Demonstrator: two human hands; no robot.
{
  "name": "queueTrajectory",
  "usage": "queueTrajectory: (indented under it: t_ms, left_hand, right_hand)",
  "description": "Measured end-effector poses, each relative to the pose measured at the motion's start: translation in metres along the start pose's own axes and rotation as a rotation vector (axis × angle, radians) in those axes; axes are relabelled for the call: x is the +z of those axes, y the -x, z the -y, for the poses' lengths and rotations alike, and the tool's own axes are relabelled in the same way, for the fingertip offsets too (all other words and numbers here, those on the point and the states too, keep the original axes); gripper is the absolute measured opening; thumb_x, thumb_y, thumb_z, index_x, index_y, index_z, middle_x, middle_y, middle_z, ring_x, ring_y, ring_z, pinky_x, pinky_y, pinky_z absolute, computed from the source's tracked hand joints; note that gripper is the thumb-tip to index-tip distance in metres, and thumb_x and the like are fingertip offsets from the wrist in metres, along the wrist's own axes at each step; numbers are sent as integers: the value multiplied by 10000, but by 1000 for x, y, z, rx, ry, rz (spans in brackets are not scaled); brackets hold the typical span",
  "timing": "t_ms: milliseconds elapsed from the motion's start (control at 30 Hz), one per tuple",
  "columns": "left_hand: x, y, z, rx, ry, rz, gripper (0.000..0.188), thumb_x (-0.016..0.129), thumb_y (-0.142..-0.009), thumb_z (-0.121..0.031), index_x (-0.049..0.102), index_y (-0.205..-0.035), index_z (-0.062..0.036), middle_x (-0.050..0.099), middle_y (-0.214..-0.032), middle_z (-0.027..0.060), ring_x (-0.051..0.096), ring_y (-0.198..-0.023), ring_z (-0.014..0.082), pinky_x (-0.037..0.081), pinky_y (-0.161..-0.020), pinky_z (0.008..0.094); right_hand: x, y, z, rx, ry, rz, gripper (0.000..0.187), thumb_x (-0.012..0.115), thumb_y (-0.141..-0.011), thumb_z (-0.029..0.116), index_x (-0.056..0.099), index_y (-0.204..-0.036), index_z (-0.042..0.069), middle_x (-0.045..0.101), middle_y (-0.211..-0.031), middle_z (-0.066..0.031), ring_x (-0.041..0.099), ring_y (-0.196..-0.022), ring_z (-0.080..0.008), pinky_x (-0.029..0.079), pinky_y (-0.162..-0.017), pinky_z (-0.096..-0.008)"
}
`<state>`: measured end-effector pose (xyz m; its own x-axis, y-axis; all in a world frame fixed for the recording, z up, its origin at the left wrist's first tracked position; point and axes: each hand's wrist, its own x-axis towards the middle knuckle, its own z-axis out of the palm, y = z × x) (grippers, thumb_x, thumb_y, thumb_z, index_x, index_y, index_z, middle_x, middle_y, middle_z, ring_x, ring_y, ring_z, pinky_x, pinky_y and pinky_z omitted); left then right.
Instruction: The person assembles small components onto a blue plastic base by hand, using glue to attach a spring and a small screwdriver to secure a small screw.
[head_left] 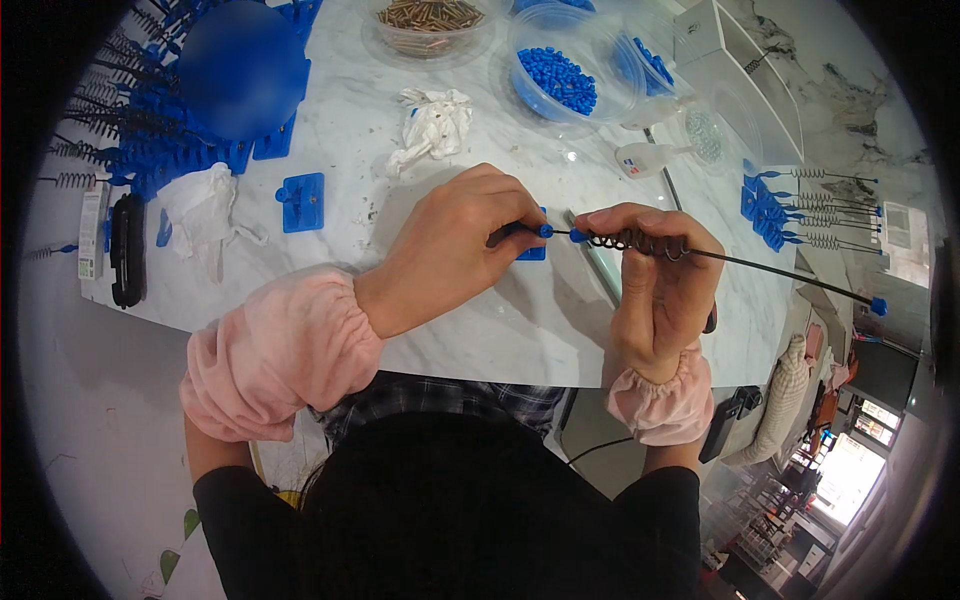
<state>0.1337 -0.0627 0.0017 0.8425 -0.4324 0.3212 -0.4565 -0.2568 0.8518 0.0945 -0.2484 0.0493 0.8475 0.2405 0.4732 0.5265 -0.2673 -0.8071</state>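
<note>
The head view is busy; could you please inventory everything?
Table: one, white, central
Spring rod: one, black and blue, held, right
Spring assemblies: many, black and blue, left and right
Bases: at least two, blue, left and centre
Tissues: two, white, left and centre
Tubs: several, clear, far
Beads: many, blue, in tub
Pieces: many, coppery, in tub
Bottle: one, white, right
Box: one, white, far right
Case: one, black, left
Background clutter: uncountable, mixed, right
Sleeve covers: two, pink, forearms
Left hand: one, bare, centre
Right hand: one, bare, right
</note>
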Motion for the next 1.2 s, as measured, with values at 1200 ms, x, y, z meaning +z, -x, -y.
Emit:
queueTrajectory:
  t_ms: [1200]
  left_hand:
    - [2, 0, -3, -3, -2, -15, 160, 724, -719, 19, 671, -866, -17, 661, -853, 83, 622, -813, 232, 502, -692, 314]
  right_hand:
    - [-3, -1, -2, -10, 1, -44, 247, 475, -935, -61, 403, -1170, -31, 635, -1017, -203, 635, -930, -203, 504, -841, -301]
